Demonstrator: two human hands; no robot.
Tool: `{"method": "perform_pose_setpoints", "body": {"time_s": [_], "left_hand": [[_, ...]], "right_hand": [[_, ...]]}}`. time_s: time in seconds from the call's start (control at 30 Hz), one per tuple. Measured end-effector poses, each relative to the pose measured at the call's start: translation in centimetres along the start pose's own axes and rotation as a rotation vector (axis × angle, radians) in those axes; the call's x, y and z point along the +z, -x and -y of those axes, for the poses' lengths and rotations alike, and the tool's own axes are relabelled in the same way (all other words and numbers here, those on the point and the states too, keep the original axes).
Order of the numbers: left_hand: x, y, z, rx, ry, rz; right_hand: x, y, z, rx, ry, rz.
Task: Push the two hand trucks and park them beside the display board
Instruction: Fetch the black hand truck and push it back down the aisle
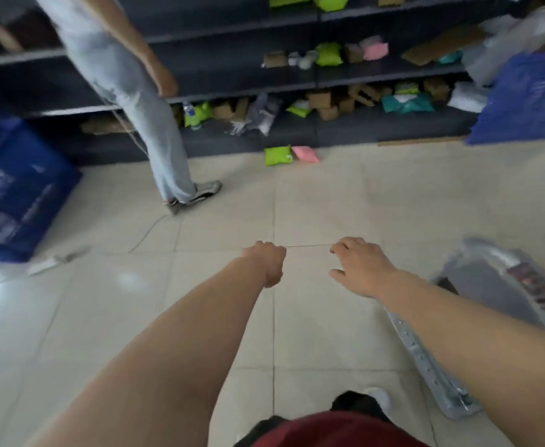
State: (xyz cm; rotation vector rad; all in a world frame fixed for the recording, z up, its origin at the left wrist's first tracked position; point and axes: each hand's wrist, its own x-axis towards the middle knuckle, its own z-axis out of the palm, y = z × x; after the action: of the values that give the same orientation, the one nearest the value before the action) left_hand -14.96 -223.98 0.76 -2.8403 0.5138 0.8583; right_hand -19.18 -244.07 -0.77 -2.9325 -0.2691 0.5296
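Head view: we see no hand truck and no display board, so neither is parked as far as this shows; we judge the whole task remains, or the carts are out of frame. The metal piece (pixel 432 369) low at right, under our right arm, could be part of a truck frame, but it is too blurred to tell.

Our left hand (pixel 269 262) is out front over the floor (pixel 135 317), curled into a loose fist, holding nothing. Our right hand (pixel 359 264) is just beside it, fingers spread and bent, also empty.

Containers: the dark shelves (pixel 232 88) at the far side hold cardboard boxes, green, pink and teal parcels, and a bottle. A green parcel (pixel 278 155) and a pink parcel (pixel 305 154) lie on the floor at the shelf foot. A blue bag (pixel 526 98) leans far right, contents hidden. A blue crate (pixel 16 185) sits at left, contents unclear. A grey wrapped bundle (pixel 497 279) lies near right.

Another person (pixel 129 91) stands far left by the shelves.
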Motion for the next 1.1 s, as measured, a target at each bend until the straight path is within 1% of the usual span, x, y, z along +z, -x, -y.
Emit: {"method": "perform_pose_setpoints", "body": {"time_s": [0.13, 0.23, 0.43, 0.57, 0.67, 0.8, 0.9, 1.0, 1.1], "left_hand": [[5.1, 6.8, 10.9, -0.165, 0.114, 0.029], [8.7, 11.9, 18.1, -0.265, 0.185, 0.054], [14.2, 21.6, 30.2, -0.514, 0.385, 0.003], [17.0, 26.3, 36.9, -0.699, 0.558, -0.04], [18.1, 28.7, 41.8, -0.8, 0.656, -0.096], [17.9, 30.6, 49.5, -0.923, 0.672, -0.14], [17.7, 31.3, 55.2, -1.021, 0.732, -0.183], [17.5, 32.4, 59.8, -1.084, 0.782, -0.154], [17.9, 33.6, 64.6, -1.16, 0.824, -0.138]], "right_hand": [[1.1, -2.4, 12.9, -0.174, 0.01, 0.044], [2.2, -3.8, 21.8, -0.283, 0.069, 0.087], [3.7, -6.7, 37.4, -0.492, 0.18, 0.205], [4.0, -9.4, 46.8, -0.608, 0.22, 0.242], [3.8, -12.2, 53.4, -0.699, 0.226, 0.236], [3.0, -17.3, 62.4, -0.807, 0.248, 0.237], [2.6, -21.4, 68.6, -0.9, 0.267, 0.229], [2.1, -24.5, 74.1, -0.928, 0.303, 0.304], [1.4, -27.2, 80.3, -0.976, 0.35, 0.327]]}}
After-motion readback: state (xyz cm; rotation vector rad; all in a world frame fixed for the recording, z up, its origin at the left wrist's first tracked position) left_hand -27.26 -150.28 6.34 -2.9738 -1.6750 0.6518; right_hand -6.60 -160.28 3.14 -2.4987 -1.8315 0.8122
